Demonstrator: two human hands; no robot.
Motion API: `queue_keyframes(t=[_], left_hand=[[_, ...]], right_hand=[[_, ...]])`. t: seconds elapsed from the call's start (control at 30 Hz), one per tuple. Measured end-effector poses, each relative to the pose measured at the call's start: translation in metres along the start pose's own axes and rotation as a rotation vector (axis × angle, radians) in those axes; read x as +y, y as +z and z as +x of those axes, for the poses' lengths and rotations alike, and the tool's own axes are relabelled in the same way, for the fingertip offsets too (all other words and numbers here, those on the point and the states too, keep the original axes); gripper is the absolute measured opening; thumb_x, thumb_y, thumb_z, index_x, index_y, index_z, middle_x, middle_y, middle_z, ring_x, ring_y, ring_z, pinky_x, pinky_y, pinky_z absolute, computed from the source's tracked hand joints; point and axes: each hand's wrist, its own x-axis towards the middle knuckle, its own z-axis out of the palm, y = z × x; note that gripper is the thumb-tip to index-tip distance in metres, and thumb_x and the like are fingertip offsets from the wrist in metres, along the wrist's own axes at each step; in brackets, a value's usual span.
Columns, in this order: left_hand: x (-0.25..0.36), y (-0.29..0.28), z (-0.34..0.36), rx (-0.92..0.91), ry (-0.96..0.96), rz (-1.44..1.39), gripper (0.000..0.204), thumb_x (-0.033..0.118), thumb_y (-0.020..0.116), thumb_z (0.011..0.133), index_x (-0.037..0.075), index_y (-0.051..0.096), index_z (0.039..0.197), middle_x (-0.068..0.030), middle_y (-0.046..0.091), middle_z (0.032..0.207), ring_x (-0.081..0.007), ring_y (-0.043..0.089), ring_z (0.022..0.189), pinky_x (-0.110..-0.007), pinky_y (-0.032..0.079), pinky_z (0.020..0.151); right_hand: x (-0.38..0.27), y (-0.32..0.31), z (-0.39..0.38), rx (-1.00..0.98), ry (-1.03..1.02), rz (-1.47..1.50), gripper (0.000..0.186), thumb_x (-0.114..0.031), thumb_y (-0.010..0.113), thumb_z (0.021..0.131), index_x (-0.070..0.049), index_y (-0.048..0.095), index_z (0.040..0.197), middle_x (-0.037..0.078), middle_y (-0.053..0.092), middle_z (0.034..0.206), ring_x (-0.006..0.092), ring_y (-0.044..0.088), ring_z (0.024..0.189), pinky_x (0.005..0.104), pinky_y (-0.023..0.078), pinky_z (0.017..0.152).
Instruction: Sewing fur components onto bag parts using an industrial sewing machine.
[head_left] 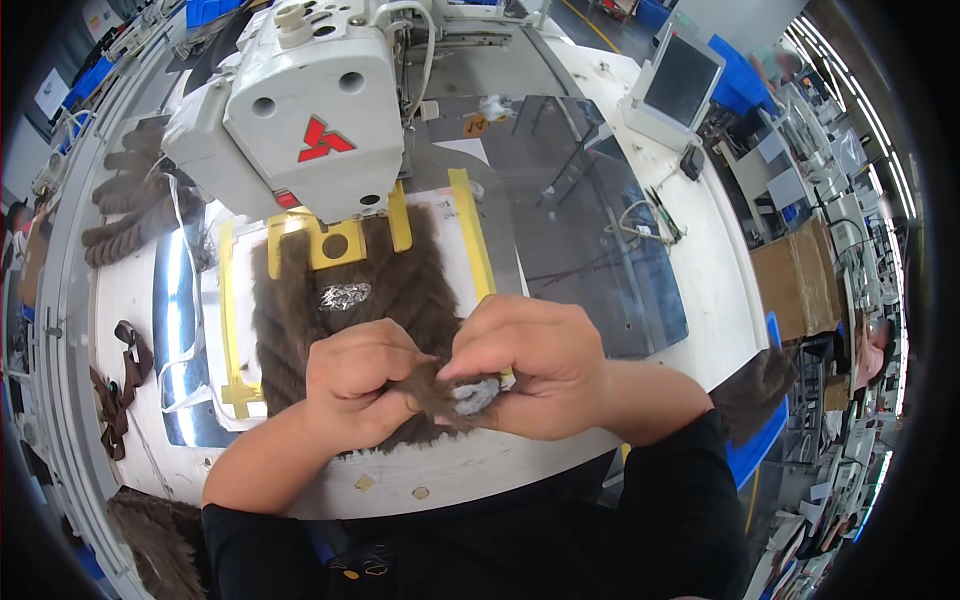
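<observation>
Both my hands meet over the near end of a brown fur panel. My left hand pinches a small brown fur piece between thumb and fingers. On its other side, my right hand is closed around the same fur piece, where a light grey fuzzy patch shows. Whether this piece joins the panel beneath, I cannot tell. A crumpled silvery patch lies on the panel, beyond my fingers. The panel rests on a white board edged with yellow tape, partly under a yellow clamp.
A large white sewing machine head stands over the panel's far end. Rolled fur pieces lie at left, with a brown strap nearer. At right are a glossy dark plate, a control screen and small snips.
</observation>
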Motion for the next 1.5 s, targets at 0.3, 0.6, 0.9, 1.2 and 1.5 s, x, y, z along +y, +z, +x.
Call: queue_keyframes(t=[0.3, 0.6, 0.9, 1.2, 1.5], left_hand=[[0.012, 0.011, -0.006, 0.078, -0.379, 0.05, 0.024, 0.012, 0.082, 0.087, 0.001, 0.066, 0.101, -0.0093, 0.064, 0.077, -0.0123, 0.06, 0.071, -0.027, 0.047, 0.064], [-0.01, -0.048, 0.038, -0.548, -0.592, 0.271, 0.053, -0.002, 0.053, 0.088, 0.004, 0.057, 0.14, -0.0247, 0.069, 0.099, -0.044, 0.066, 0.089, -0.048, 0.054, 0.083], [-0.053, -0.055, 0.023, -0.425, -0.042, 1.123, 0.044, 0.011, 0.059, 0.082, 0.008, 0.071, 0.124, -0.0055, 0.07, 0.102, -0.02, 0.06, 0.086, -0.034, 0.045, 0.079], [-0.065, -0.067, 0.03, -0.5, 0.028, 1.139, 0.035, 0.011, 0.063, 0.08, 0.005, 0.074, 0.113, -0.0051, 0.073, 0.112, -0.0177, 0.065, 0.089, -0.033, 0.047, 0.083], [-0.078, -0.056, 0.03, -0.385, 0.019, 1.208, 0.022, 0.01, 0.063, 0.082, 0.006, 0.073, 0.101, -0.0056, 0.073, 0.106, -0.0193, 0.067, 0.088, -0.035, 0.05, 0.084]], right_hand=[[0.012, -0.022, 0.021, -0.044, 0.269, -0.148, 0.017, -0.002, 0.084, 0.078, -0.001, 0.073, 0.091, 0.009, 0.069, 0.083, 0.017, 0.065, 0.073, 0.0278, 0.049, 0.062], [0.118, -0.019, 0.072, -0.306, 0.61, -0.258, 0.024, -0.017, 0.081, 0.081, 0.002, 0.071, 0.09, 0.012, 0.067, 0.073, 0.021, 0.063, 0.068, 0.0338, 0.049, 0.064], [0.166, 0.011, 0.087, -0.226, 0.373, -0.516, 0.033, -0.028, 0.081, 0.075, 0.001, 0.072, 0.086, 0.022, 0.07, 0.083, 0.0428, 0.068, 0.086, 0.0489, 0.054, 0.076], [0.176, 0.01, 0.092, -0.116, 0.457, -0.571, 0.032, -0.031, 0.082, 0.067, -0.003, 0.069, 0.075, 0.018, 0.072, 0.082, 0.0395, 0.07, 0.09, 0.0474, 0.055, 0.079], [0.169, 0.002, 0.102, -0.185, 0.637, -0.538, 0.034, -0.029, 0.081, 0.069, -0.002, 0.073, 0.089, 0.02, 0.073, 0.091, 0.0384, 0.07, 0.096, 0.0456, 0.056, 0.084]])
